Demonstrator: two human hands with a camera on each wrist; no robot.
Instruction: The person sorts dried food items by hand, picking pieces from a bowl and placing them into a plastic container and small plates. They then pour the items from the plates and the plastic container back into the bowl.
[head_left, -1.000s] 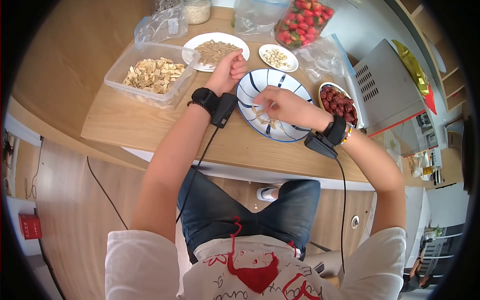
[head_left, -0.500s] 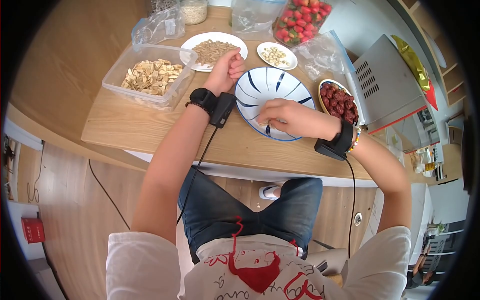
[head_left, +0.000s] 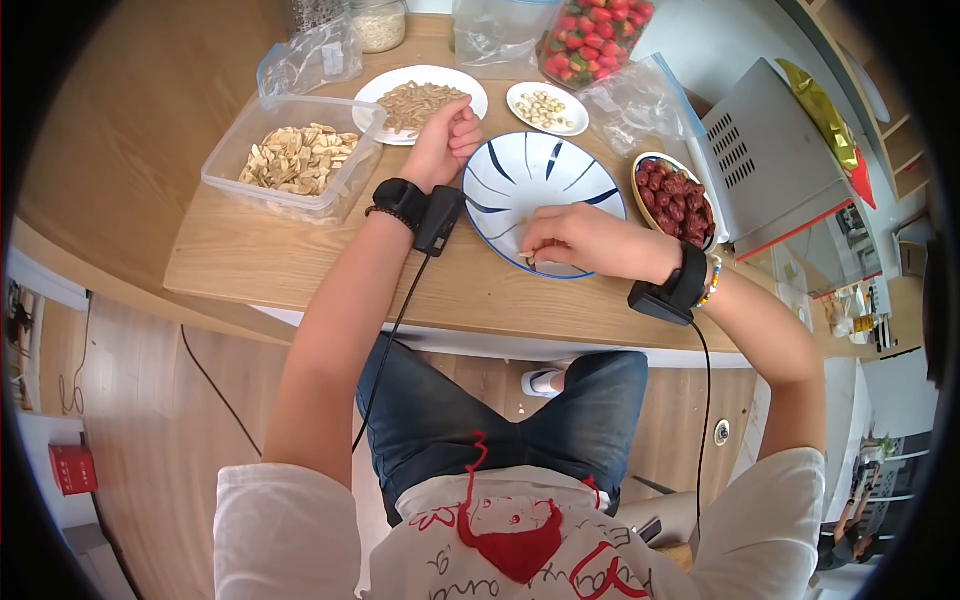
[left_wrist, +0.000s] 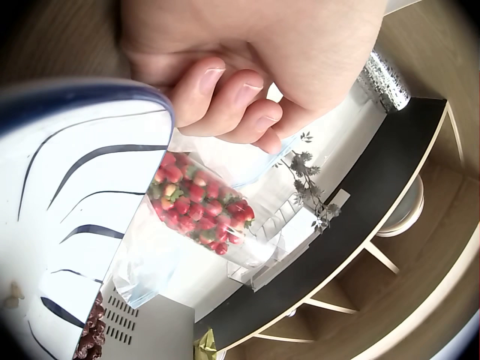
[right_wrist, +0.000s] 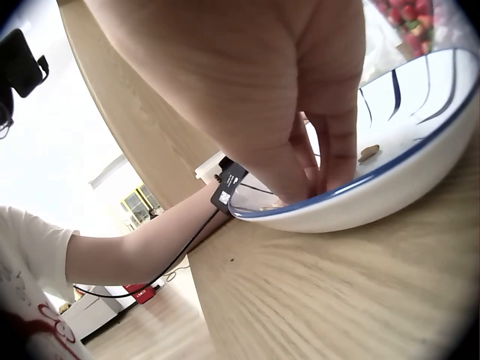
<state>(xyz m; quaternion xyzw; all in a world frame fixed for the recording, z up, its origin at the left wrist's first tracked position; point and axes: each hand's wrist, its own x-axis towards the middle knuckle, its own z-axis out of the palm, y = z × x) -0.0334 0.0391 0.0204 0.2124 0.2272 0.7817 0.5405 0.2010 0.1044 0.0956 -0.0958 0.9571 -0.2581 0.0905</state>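
A white bowl with dark blue strokes and a blue rim (head_left: pixel 505 180) sits on the table in front of the person. The right hand (head_left: pixel 590 243) reaches down into it from the right, thumb and fingertips pinching pale dried pieces (head_left: pixel 527 256) near its bottom. In the right wrist view a small brownish piece (right_wrist: pixel 369 153) lies on the inner wall beside the fingers. At the bowl's left rim is the left hand (head_left: pixel 447 145), its fingers loosely curled with nothing in them. Behind that hand is a white plate (head_left: pixel 372 92) of brown elongated pieces.
Left stands a clear plastic box (head_left: pixel 225 165) with pale dried slices. Behind the bowl are a small dish (head_left: pixel 580 122) of cream-coloured kernels, strawberries (head_left: pixel 590 42) in a clear container and plastic bags (head_left: pixel 640 100). Dried red dates (head_left: pixel 675 200) fill a bowl at right, near a grey vented appliance (head_left: pixel 765 150).
The right hand has lowered into the bowl, its fingertips closing on the pale pieces that lay loose near its front. The left hand has stayed by the rim.
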